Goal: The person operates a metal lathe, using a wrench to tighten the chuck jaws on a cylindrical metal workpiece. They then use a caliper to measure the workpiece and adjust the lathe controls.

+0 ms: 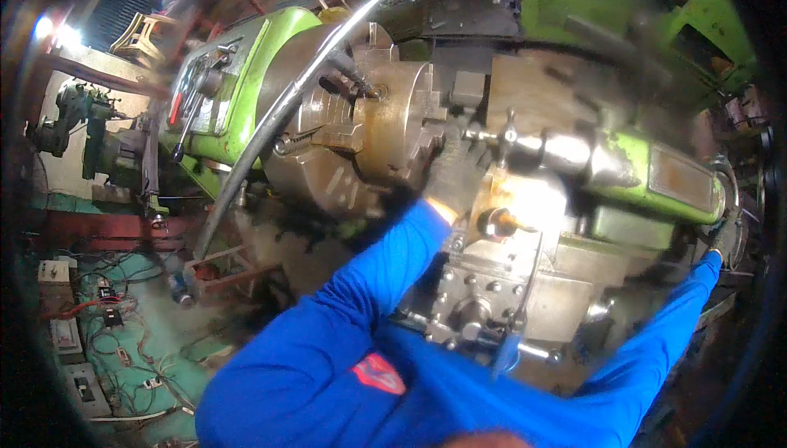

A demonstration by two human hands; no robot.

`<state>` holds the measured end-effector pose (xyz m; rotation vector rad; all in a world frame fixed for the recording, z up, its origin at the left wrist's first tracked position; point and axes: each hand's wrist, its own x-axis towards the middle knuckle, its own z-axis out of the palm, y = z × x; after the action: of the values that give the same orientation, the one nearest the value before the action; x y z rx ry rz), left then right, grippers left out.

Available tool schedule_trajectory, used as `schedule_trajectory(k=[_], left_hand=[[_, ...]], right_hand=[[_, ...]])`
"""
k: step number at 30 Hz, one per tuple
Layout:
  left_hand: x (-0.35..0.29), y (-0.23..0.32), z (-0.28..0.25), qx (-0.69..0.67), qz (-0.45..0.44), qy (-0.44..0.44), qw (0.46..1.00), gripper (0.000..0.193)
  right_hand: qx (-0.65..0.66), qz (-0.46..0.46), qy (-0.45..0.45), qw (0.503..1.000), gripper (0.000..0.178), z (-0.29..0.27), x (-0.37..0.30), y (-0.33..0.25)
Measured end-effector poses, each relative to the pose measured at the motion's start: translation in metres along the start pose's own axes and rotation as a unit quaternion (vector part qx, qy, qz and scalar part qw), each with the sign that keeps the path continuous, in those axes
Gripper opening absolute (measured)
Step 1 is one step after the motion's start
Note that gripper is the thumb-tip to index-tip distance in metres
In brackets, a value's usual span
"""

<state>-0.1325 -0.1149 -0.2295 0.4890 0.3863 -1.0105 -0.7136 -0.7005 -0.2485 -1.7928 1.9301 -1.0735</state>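
My left hand [456,171], in a dark glove, reaches in between the large lathe chuck [395,112] and the tailstock's drill chuck [510,138]. Its fingers are blurred against the chuck jaws, and what they touch cannot be made out. Far to the right, my gloved right hand [723,236] is closed on the rim of the tailstock handwheel [735,194]. The green tailstock [627,161] lies between my hands. A long bar [288,97] slants across the front of the chuck's left part.
Below my left hand sits the tool post [473,315] with several bolts and lever handles. The green headstock [283,26] carries control levers [209,81]. Cables and switch boxes [82,382] lie on the green floor at left. A yellow chair [146,38] stands behind.
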Motion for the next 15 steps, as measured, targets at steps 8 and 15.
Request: schedule_trajectory(k=[8, 15], left_hand=[[-0.013, -0.004, 0.011, 0.054, 0.029, 0.027, 0.998, 0.041], [0.007, -0.003, -0.017, 0.044, 0.066, -0.030, 0.996, 0.039]], right_hand=[[-0.037, 0.021, -0.017, 0.999, 0.098, -0.006, 0.009, 0.018], [-0.019, -0.006, -0.052, 0.998, 0.106, 0.012, -0.001, 0.017]])
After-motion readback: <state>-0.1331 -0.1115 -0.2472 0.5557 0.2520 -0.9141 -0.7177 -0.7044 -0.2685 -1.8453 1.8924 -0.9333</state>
